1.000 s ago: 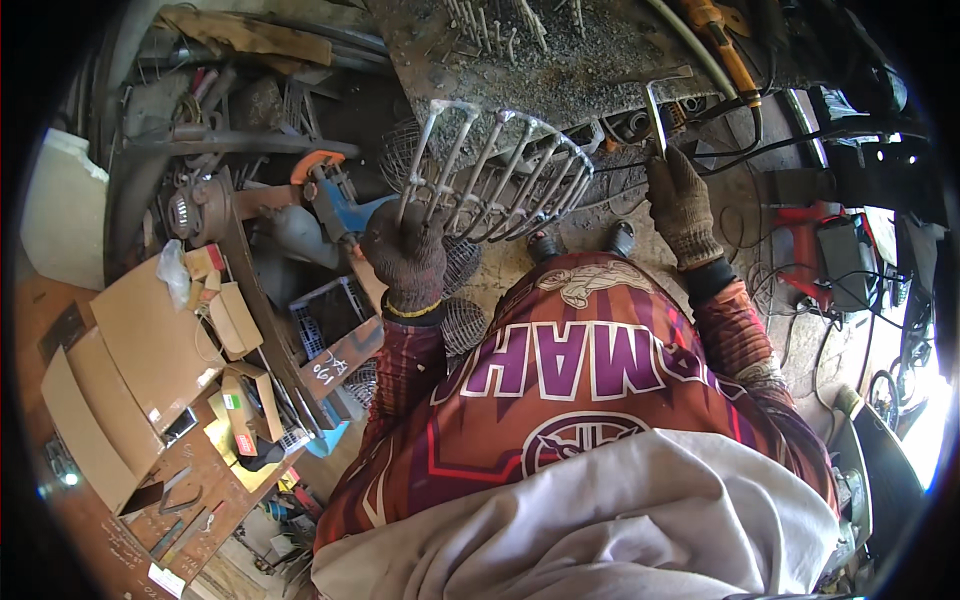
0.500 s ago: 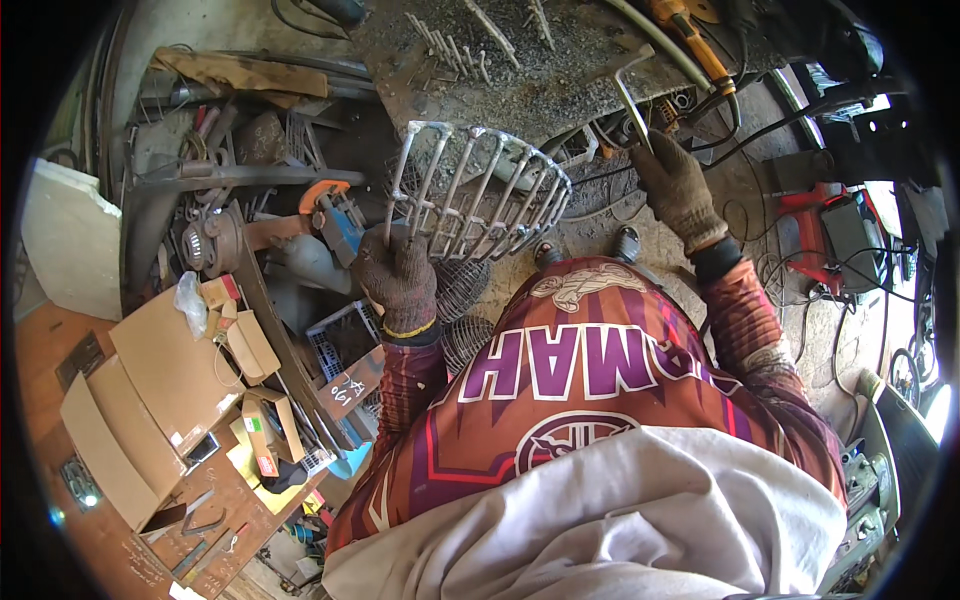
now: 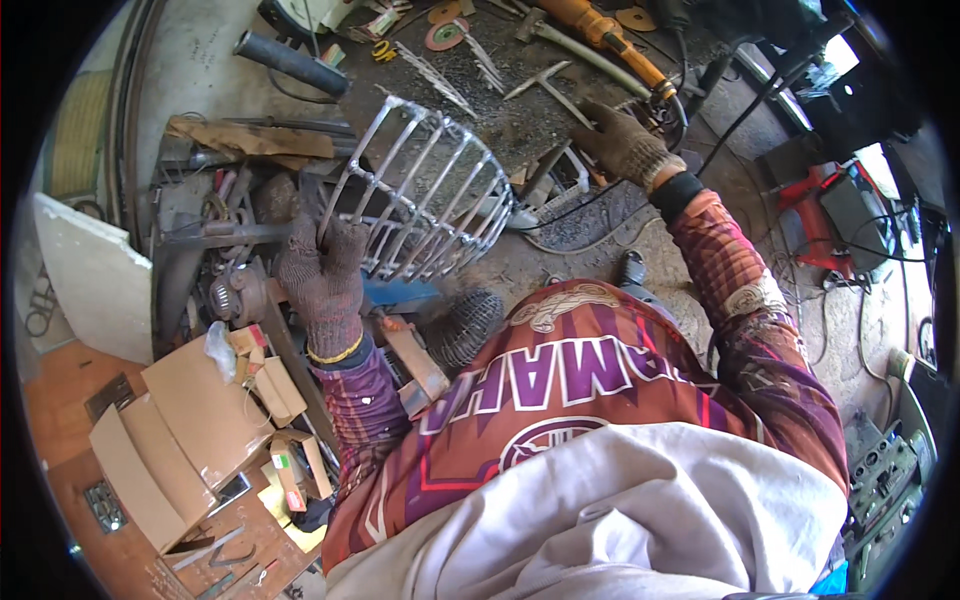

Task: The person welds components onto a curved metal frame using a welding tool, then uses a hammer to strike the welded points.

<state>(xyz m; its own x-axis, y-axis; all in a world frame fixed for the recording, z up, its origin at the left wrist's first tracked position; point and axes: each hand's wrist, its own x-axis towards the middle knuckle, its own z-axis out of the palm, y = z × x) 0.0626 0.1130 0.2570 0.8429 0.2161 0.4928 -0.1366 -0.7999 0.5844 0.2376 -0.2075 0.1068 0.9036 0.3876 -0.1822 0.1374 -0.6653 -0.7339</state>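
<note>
My left hand (image 3: 325, 270), in a brown knit glove, is closed round one end rod of a curved, basket-like grate (image 3: 430, 190) of welded metal rods. The grate is held up in front of the bench edge, tilted. Farther right, my gloved right hand (image 3: 628, 145) reaches over the workbench (image 3: 520, 130). Its fingers close on the handle end of a thin T-shaped chipping hammer (image 3: 556, 92), whose head lies at or just above the dusty bench top. The fingertips are partly hidden by the glove.
An orange angle grinder (image 3: 610, 40) and a hammer (image 3: 570, 50) lie at the bench's far right. Welding rods (image 3: 435, 78) and a grinding disc (image 3: 446, 34) are near its middle. Cardboard boxes (image 3: 200, 410) sit at left; a red-black machine (image 3: 835, 220) with cables stands right.
My right hand has moved left and farther over the bench, lowering the chipping hammer toward its top. My left hand has shifted left with the grate. The view has shifted too.
</note>
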